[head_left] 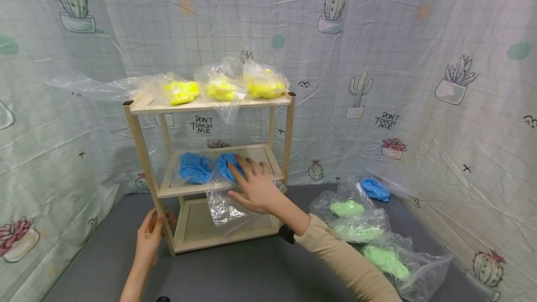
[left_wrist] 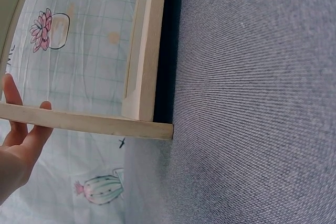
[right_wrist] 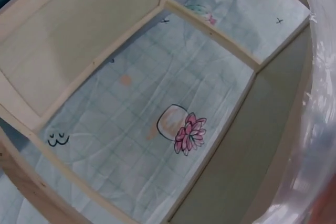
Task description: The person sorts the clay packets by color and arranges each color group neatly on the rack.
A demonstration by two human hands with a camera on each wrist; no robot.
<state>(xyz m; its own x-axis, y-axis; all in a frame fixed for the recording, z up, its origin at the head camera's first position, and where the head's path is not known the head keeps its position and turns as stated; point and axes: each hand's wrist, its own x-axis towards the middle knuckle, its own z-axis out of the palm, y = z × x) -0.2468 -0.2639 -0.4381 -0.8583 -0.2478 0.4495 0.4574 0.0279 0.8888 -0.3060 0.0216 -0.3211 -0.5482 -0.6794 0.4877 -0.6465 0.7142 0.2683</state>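
A three-tier wooden shelf rack (head_left: 290, 139) stands on the dark grey table. Low on its left front post (head_left: 144, 157), my left hand (head_left: 148, 234) holds the wood between thumb and fingers; the left wrist view shows this hand (left_wrist: 23, 142) too. On the middle shelf my right hand (head_left: 260, 190) lies spread, fingers touching a clear bag with a blue lump (head_left: 228, 166) inside. The bag's loose plastic (head_left: 226, 204) hangs over the shelf's front edge. Left of it sits another bagged blue lump (head_left: 195, 168). The right wrist view catches only a sliver of that hand.
On the top shelf sit bags of yellow stuff (head_left: 221, 88). Right of the rack, several clear bags with light green lumps (head_left: 348, 209) lie on the table (head_left: 226, 274), with a bagged blue lump (head_left: 375, 190) behind them. A cactus-print curtain (head_left: 390, 36) encloses the table.
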